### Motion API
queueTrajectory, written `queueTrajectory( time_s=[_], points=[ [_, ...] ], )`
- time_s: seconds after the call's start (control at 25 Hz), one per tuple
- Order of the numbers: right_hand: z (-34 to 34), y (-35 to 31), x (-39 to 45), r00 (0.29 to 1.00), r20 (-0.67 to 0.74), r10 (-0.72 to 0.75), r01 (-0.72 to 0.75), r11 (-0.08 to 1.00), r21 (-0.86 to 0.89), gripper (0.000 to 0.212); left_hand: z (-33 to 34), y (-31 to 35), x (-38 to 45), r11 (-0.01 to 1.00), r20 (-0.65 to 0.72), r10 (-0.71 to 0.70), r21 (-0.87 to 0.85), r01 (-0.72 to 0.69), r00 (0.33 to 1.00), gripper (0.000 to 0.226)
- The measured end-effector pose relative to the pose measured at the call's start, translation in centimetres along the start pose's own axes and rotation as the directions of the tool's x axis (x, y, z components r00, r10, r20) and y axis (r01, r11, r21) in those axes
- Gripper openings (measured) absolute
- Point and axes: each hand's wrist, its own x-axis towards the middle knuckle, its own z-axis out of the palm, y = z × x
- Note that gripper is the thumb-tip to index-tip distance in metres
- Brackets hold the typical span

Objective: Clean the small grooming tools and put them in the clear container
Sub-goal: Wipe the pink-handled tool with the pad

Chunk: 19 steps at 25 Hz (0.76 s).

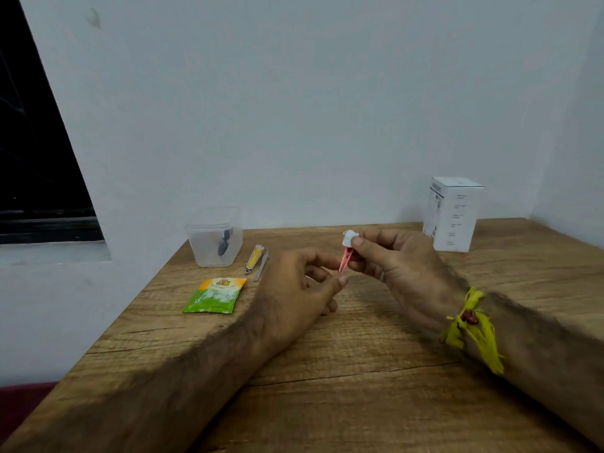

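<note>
Over wood table [359,371], left hand [294,289] pinches slim red tweezers [343,263]; right hand [392,259] pinches white wipe [349,238] at top.

Here's the wooden bench [359,371], grain running across. Back left corner, the clear container [214,238] stands upright with a dark item inside. Just to its right lie a yellow nail clipper [254,259] and a slim metal tool [261,266] beside it. Nearer, a green-orange sachet [214,295] lies flat. Far right, a white box [452,214] stands upright.
</note>
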Motion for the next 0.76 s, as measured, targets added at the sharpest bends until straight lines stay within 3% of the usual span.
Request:
queueTrajectory(
  time_s=[0.12, 0.28, 0.44, 0.76],
  points=[
    [0.32, -0.25, -0.22, 0.998, 0.034, -0.045, 0.045, 0.999, -0.015, 0.014, -0.26, -0.06, 0.23, 0.995, -0.007, -0.049, -0.089, 0.048, 0.999, 0.017],
    [0.14, -0.37, 0.18, 0.996, -0.095, -0.005, 0.011, 0.998, 0.066, 0.011, -0.62, -0.38, 0.4, 0.964, 0.018, -0.092, -0.251, 0.093, 0.996, 0.019],
    [0.21, 0.12, 0.08, 0.995, -0.053, 0.079, -0.077, 0.997, 0.03, 0.008, -0.53, -0.36, 0.3, 0.971, 0.043, -0.073, -0.226, 0.081, 0.996, 0.02],
    [0.36, -0.01, -0.07, 0.997, -0.046, 0.069, -0.069, 0.998, 0.001, 0.007, -0.46, -0.22, 0.17, 0.972, 0.063, -0.055, -0.226, 0.068, 0.996, 0.026]
  ],
)
